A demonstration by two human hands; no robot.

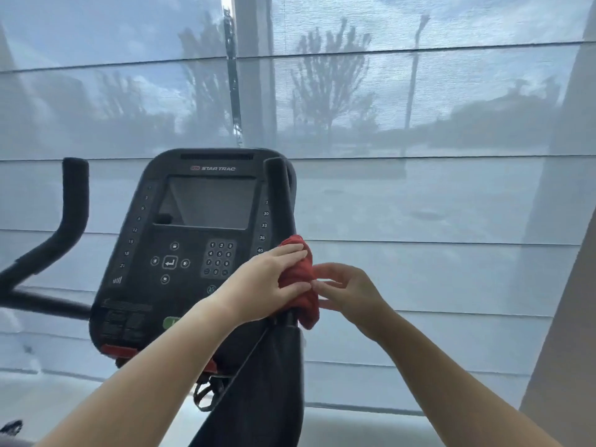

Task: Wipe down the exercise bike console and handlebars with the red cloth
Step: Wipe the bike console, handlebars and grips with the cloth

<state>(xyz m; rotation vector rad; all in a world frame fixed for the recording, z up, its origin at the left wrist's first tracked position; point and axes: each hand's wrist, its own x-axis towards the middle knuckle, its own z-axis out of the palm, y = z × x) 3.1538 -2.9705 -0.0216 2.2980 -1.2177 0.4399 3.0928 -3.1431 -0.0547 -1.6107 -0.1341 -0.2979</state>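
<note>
Forearms reach up from the bottom edge toward the bike. The console stands dark, and the right handlebar rises along its right edge, its long axis near upright. The red cloth is wrapped round that bar by the console's lower right corner. The left hand presses it from the left with nearly straight fingers. The right hand, equally near, brings curled fingertips to its right side; whether they pinch it I cannot tell. The wipe should probably run along the bar.
</note>
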